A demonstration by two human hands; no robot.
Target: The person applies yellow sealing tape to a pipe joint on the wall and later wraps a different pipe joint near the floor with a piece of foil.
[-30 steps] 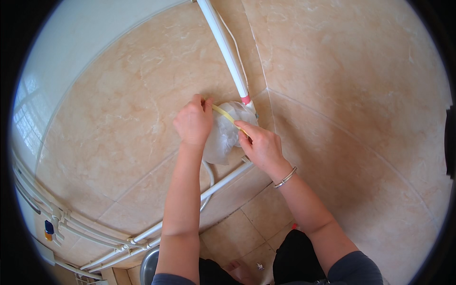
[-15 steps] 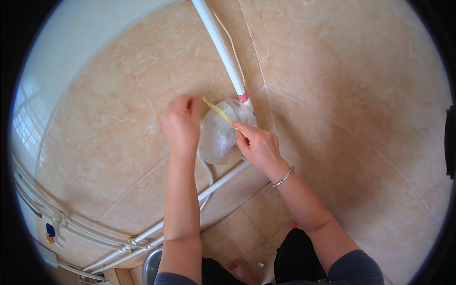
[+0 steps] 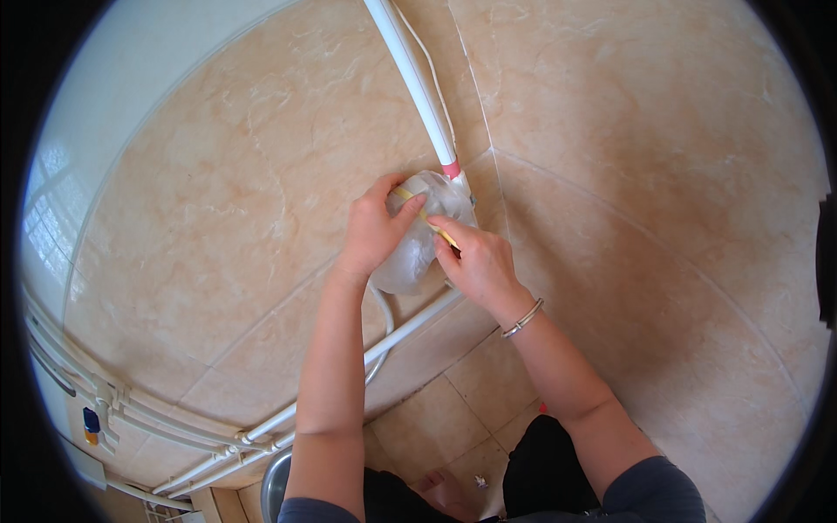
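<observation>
A bundle wrapped in clear plastic (image 3: 408, 266) sits against the tiled wall, at the foot of a white vertical pipe (image 3: 418, 91) with a red band at its lower end. Across the plastic runs a narrow yellow strip (image 3: 433, 228), which looks like tape. My left hand (image 3: 375, 228) is closed on the strip's far left part, thumb and fingers against the plastic. Close by on the right, my right hand (image 3: 482, 261) pinches the strip's other part; a bracelet (image 3: 523, 318) circles that wrist. What lies inside the plastic is too blurred to name.
White horizontal pipes (image 3: 410, 329) run along the wall below the bundle, with a thin hose (image 3: 384, 314) hanging beside it. A blue-and-orange valve handle (image 3: 91, 425) is at far left. A metal basin's rim (image 3: 275, 484) shows by my left forearm.
My left hand has come right and down onto the strip and the plastic bundle from the bare wall beside it. My right hand keeps its pinch, nearly in place.
</observation>
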